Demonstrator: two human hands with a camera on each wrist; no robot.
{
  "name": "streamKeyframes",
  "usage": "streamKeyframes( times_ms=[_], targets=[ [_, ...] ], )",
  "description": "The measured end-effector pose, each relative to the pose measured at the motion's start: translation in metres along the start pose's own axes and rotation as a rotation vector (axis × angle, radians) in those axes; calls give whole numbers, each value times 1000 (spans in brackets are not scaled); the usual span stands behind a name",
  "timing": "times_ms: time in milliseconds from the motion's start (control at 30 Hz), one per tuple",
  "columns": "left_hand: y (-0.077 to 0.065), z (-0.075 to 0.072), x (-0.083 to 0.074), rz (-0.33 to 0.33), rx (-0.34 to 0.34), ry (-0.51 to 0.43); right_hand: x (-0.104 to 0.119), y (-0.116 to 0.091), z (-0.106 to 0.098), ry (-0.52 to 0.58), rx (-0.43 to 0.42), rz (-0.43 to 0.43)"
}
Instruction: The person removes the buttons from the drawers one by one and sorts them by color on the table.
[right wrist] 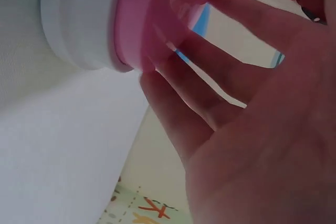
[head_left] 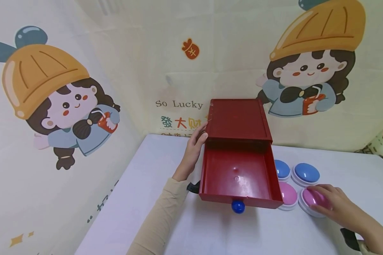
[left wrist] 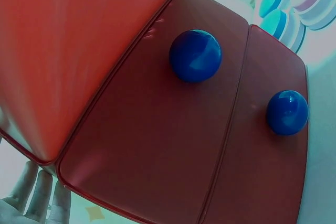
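Note:
A dark red drawer cabinet (head_left: 239, 118) stands on the white table with its top drawer (head_left: 236, 173) pulled out; the drawer's bare floor shows. My left hand (head_left: 191, 154) rests against the cabinet's left side, fingers extended; its fingers (left wrist: 42, 195) also appear at the cabinet's edge in the left wrist view. Two lower drawer fronts (left wrist: 142, 114) with blue knobs look shut there. At right, my right hand (head_left: 338, 205) holds the dome of a pink push button (head_left: 309, 198) on a white base, thumb and fingers about its sides. The right wrist view shows fingertips touching the pink dome (right wrist: 152, 19).
Beside the drawer stand a second pink button (head_left: 288, 194) and two blue buttons, one (head_left: 307, 173) behind my right hand and one (head_left: 282, 169) partly hidden by the drawer. A cartoon-printed cloth (head_left: 229, 71) covers the wall behind the table (head_left: 344, 159).

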State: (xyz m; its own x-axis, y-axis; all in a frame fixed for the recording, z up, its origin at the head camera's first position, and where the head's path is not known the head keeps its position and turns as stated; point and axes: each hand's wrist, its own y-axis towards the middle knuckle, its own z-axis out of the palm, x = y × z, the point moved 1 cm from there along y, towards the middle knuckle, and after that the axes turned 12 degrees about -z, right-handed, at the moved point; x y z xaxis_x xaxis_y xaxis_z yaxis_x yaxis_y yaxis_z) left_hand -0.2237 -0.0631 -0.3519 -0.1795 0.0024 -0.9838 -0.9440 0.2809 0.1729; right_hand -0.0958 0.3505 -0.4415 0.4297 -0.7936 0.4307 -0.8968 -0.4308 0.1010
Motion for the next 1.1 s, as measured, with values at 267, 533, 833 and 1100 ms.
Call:
streamKeyframes(
  times_ms=[267, 533, 833, 1100],
  targets=[
    [-1, 0, 0, 3, -8, -6, 4, 2, -8, 0, -108, -58],
    [0, 2, 0, -7, -2, -22, 17, 2, -15, -8, -141, -37],
    [-1, 2, 0, -7, -4, -21, 41, 7, -26, 56, -142, -13],
    [0, 1, 1, 7, -3, -30, 65, 12, -34, 83, -166, -56]
  ],
)
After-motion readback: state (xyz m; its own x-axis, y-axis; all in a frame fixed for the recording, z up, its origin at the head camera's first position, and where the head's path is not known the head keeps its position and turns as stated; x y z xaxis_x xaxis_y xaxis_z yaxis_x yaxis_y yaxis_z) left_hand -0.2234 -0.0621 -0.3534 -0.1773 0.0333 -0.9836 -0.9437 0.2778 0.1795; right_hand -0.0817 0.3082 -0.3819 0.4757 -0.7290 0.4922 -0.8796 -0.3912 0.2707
